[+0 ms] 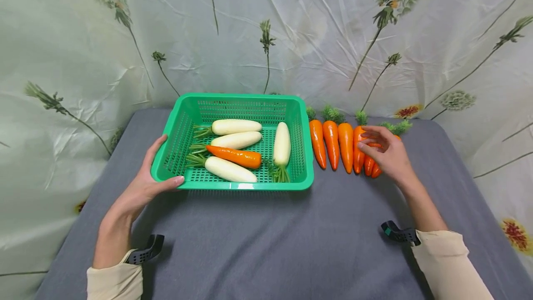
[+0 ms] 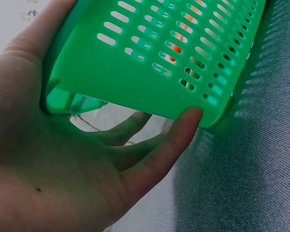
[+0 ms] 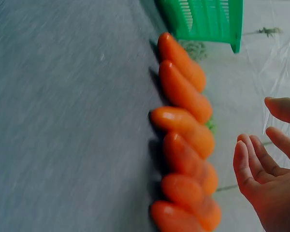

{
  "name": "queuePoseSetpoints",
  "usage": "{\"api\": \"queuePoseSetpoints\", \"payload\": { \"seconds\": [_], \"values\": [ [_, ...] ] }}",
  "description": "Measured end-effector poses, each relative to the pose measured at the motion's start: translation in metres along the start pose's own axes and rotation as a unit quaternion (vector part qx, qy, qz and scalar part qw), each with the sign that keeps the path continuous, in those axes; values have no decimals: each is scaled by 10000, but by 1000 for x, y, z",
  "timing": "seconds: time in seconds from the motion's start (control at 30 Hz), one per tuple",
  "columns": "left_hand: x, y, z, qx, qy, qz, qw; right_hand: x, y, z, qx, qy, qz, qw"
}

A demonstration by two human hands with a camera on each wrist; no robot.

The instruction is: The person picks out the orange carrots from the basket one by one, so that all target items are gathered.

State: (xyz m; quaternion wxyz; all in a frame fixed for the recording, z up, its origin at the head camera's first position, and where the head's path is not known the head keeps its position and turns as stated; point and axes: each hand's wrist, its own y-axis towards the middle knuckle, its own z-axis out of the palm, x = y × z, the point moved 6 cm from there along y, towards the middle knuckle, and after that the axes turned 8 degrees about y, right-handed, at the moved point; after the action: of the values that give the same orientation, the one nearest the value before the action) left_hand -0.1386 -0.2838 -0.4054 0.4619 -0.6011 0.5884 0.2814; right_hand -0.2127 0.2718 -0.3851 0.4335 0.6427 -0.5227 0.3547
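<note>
My left hand (image 1: 143, 184) holds the left front corner of a green plastic basket (image 1: 233, 186), thumb along the front rim and fingers at the left side. Fingertips touch its slotted wall (image 2: 130, 82) in the left wrist view. Inside lie several white radishes (image 1: 231, 169) with green stems and one orange carrot (image 1: 235, 155). Right of the basket, several carrots (image 1: 344, 147) lie in a row, leafy tops toward the wall. Over the row's right part hovers my right hand (image 1: 389, 154), thumb and fingers apart, holding nothing; in the right wrist view it is apart from the carrots (image 3: 183, 128).
A grey cloth (image 1: 266, 240) covers the table. Behind it hangs a pale curtain (image 1: 233, 59) printed with dandelions, close to the basket's back rim and the carrot tops. Each wrist wears a black strap (image 1: 145, 251).
</note>
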Motion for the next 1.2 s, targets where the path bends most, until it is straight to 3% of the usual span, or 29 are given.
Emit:
{"api": "queuePoseSetpoints", "payload": {
  "seconds": [0.23, 0.53, 1.2],
  "values": [
    [1, 1, 3, 34, -33, 25, 10000, 15, 7, 19, 305, 11, 33, 9995],
    [0, 0, 3, 23, 25, -33, 10000, 32, 14, 38, 528, -75, -199, 9984],
    [-2, 0, 3, -4, -126, 5, 9999, 55, 18, 75, 977, 539, -372, 9931]
  ]
}}
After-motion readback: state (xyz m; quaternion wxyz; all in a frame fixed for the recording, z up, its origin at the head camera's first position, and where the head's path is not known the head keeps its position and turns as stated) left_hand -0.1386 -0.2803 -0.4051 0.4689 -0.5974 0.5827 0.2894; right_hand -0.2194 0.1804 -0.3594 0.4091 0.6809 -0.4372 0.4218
